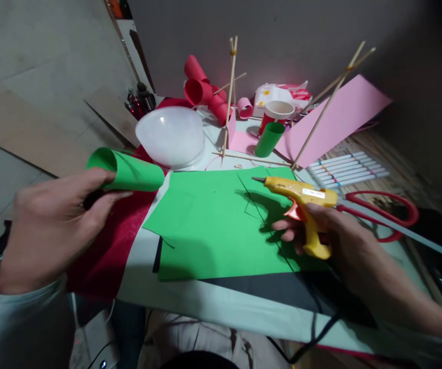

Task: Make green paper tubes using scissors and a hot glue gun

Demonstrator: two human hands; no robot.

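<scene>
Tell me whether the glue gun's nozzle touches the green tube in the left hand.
Apart. The head view shows a wide gap, green paper visible between nozzle and tube.

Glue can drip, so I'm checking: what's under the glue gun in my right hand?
Below the glue gun is green paper, with black paper jutting past its near edge. Your right hand covers part of the green; anything further under the green paper can't be seen.

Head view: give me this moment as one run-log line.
left hand: holds green paper tube | right hand: holds yellow glue gun | tube/nozzle: apart | below gun: green paper
</scene>
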